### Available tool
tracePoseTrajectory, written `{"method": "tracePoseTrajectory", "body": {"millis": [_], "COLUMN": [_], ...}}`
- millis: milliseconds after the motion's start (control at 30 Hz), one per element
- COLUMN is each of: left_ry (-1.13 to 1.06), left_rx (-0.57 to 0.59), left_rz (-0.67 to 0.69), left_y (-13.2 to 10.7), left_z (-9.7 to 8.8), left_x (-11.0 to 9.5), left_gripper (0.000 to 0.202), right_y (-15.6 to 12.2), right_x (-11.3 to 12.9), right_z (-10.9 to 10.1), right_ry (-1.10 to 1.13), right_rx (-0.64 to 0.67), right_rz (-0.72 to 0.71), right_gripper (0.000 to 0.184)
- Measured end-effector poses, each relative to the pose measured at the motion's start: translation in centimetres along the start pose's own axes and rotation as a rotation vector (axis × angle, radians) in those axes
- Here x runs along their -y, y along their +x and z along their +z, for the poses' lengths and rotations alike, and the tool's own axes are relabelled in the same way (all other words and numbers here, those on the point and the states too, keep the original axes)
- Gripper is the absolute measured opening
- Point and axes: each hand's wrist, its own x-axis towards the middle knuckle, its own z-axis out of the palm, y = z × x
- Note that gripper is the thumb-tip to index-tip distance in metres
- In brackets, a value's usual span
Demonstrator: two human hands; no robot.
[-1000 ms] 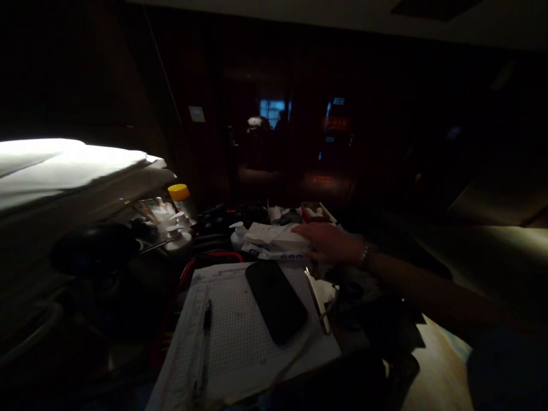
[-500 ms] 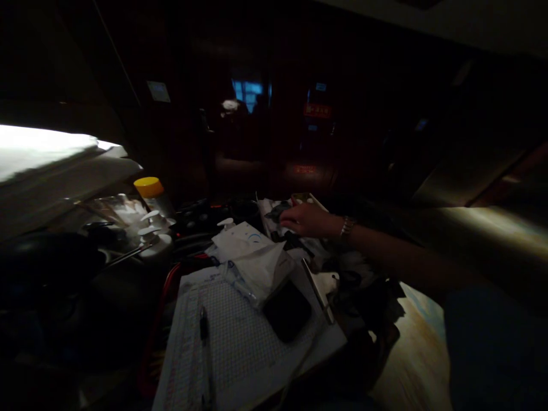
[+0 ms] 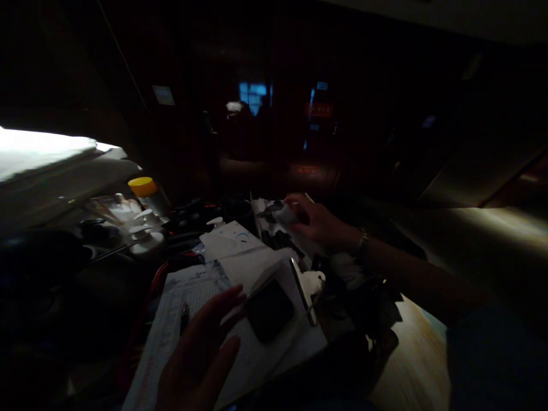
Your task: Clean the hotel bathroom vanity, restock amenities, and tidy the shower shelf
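Observation:
My left hand point(image 3: 201, 348) is over a clipboard's printed grid sheet point(image 3: 265, 365), fingers spread, holding nothing. A pen point(image 3: 184, 317) lies beside it. Just past its fingertips sits a flat black square object point(image 3: 269, 311), partly against thin white packets point(image 3: 240, 245). The silver clip point(image 3: 314, 282) is at the board's right edge. My right hand point(image 3: 317, 222) reaches over a pale open container at the back, thumb and forefinger apart. In front of those fingers are whitish material and a small dark grey item point(image 3: 269, 212) whose kind is too dim to make out.
At left stand white pump bottles point(image 3: 145, 240) and a yellow-capped container point(image 3: 145, 188). A red basket rim point(image 3: 156, 279) shows under the papers. Dark crumpled items point(image 3: 355, 285) lie to the right. A dark glossy door point(image 3: 274, 142) stands behind.
My left hand has come in from below over the sheet. My right hand has shifted slightly right, and its fingers have spread. The view has moved a little.

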Motion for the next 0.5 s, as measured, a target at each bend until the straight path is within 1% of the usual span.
{"method": "tracePoseTrajectory", "body": {"millis": [33, 67, 100, 133, 167, 200, 233, 267, 300, 367, 400, 433, 500], "left_ry": [-0.042, -0.064, -0.058, -0.036, -0.013, -0.016, -0.05, -0.113, -0.19, -0.313, -0.351, -0.377, -0.399], "left_rx": [-0.008, -0.015, -0.017, -0.009, 0.003, 0.015, 0.022, 0.02, 0.004, -0.063, -0.094, -0.12, -0.159], "left_rz": [0.05, 0.087, 0.098, 0.073, 0.026, -0.022, -0.06, -0.084, -0.099, -0.125, -0.155, -0.191, -0.267], "left_y": [0.6, 1.3, 1.9, 2.4, 2.7, 2.9, 2.8, 2.6, 2.2, 1.1, 0.4, -0.3, -1.6], "left_z": [1.8, 3.4, 4.8, 5.8, 6.6, 6.9, 7.0, 6.9, 6.6, 5.8, 5.5, 5.2, 5.2], "left_x": [0.4, 0.8, 1.1, 1.3, 1.4, 1.3, 1.2, 1.0, 0.7, 0.5, 0.7, 0.9, 1.7], "left_gripper": [0.055, 0.061, 0.058, 0.05, 0.041, 0.034, 0.031, 0.03, 0.029, 0.033, 0.036, 0.039, 0.045], "right_y": [-0.3, -0.4, -0.4, -0.2, 0.2, 0.7, 1.3, 1.8, 2.3, 2.9, 3.0, 3.1, 3.1], "right_x": [1.6, 3.1, 4.3, 5.1, 5.3, 4.8, 3.7, 2.2, 0.3, -3.8, -5.5, -7.0, -8.8], "right_z": [-0.5, -0.8, -1.0, -1.2, -1.4, -1.5, -1.6, -1.6, -1.5, -0.9, -0.5, -0.1, 0.7], "right_ry": [0.119, 0.223, 0.309, 0.371, 0.392, 0.357, 0.256, 0.095, -0.1, -0.481, -0.616, -0.703, -0.764], "right_rx": [-0.028, -0.009, 0.047, 0.118, 0.183, 0.231, 0.263, 0.289, 0.323, 0.462, 0.546, 0.617, 0.684], "right_rz": [-0.087, -0.183, -0.282, -0.372, -0.44, -0.48, -0.493, -0.484, -0.463, -0.389, -0.356, -0.33, -0.304], "right_gripper": [0.053, 0.05, 0.046, 0.043, 0.038, 0.031, 0.022, 0.015, 0.013, 0.018, 0.022, 0.025, 0.029]}}
